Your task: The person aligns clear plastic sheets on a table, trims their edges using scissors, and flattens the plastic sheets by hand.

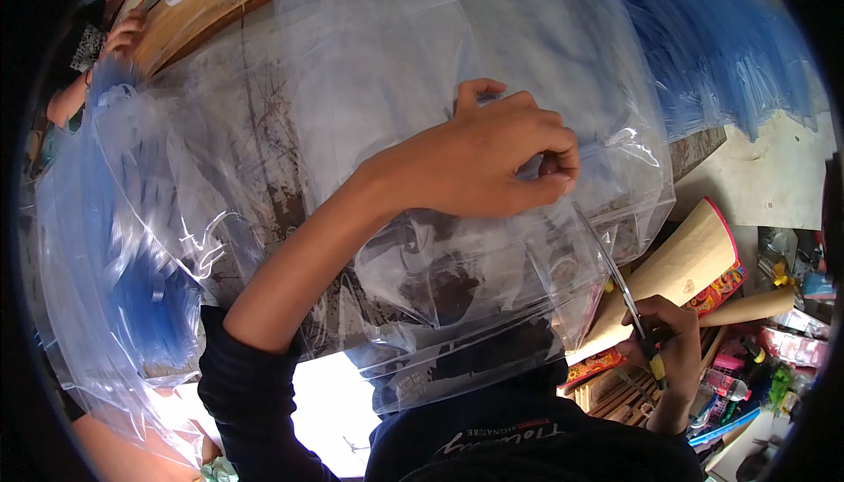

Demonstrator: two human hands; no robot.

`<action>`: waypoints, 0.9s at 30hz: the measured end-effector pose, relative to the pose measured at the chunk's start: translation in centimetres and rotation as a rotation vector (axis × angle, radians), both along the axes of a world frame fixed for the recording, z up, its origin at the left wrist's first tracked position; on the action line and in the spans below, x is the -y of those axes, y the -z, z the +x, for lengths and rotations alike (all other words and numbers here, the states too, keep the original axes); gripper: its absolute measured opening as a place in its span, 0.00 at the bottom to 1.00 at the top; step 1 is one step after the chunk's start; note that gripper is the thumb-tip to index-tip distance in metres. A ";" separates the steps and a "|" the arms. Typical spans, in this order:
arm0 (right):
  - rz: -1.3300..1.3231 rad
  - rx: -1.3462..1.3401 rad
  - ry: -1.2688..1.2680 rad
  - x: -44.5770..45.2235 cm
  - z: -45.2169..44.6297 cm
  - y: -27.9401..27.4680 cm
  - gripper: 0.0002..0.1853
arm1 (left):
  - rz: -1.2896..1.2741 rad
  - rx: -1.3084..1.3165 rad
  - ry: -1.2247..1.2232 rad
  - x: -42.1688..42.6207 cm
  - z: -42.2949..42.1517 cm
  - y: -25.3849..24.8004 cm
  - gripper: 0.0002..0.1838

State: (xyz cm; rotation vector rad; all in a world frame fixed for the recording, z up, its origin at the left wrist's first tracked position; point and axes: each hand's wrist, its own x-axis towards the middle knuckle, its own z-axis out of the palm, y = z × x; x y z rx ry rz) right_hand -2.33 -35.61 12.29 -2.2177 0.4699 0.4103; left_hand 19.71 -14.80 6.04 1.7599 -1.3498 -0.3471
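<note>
A large clear plastic sheet [492,262], folded in layers, lies over the worktable and hangs past its near edge. My left hand [501,152] rests on top of it, fingers curled and thumb against forefinger, pinching the plastic near its right part. Lower right, my right hand [668,341] is closed around a long slim metal tool [618,275] with a black and yellow handle. Its thin metal part points up and left to the plastic close below my left thumb. Whether the tool has one blade or two I cannot tell.
Blue-tinted plastic sheets [712,51] are piled at the far right, and another plastic bundle [149,262] hangs at left. Another person's hand [125,35] is at upper left. Rolled tan material [677,266] and mixed clutter [747,376] lie at right.
</note>
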 end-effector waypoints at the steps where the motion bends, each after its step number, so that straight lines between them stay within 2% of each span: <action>1: 0.000 0.008 -0.008 0.0 -0.1 0.1 0.20 | -0.010 0.017 0.003 0.0 0.0 0.2 0.07; 9: 0.040 -0.090 0.080 0.0 0.2 -0.3 0.17 | -0.015 0.010 0.008 0.0 0.0 0.2 0.06; 11: 0.184 0.011 0.130 0.7 -0.3 0.2 0.22 | -0.024 0.011 0.002 -0.1 0.0 0.2 0.06; 15: 0.259 0.062 0.089 0.9 -0.5 -0.2 0.23 | -0.046 0.020 -0.001 0.0 0.1 0.3 0.06; 17: 0.126 0.000 -0.034 1.1 -0.5 -0.7 0.23 | -0.060 0.018 0.002 0.0 0.3 0.3 0.06; 27: -0.141 0.039 -0.084 -1.2 1.1 -1.4 0.21 | -0.152 0.022 -0.021 0.4 0.8 0.9 0.08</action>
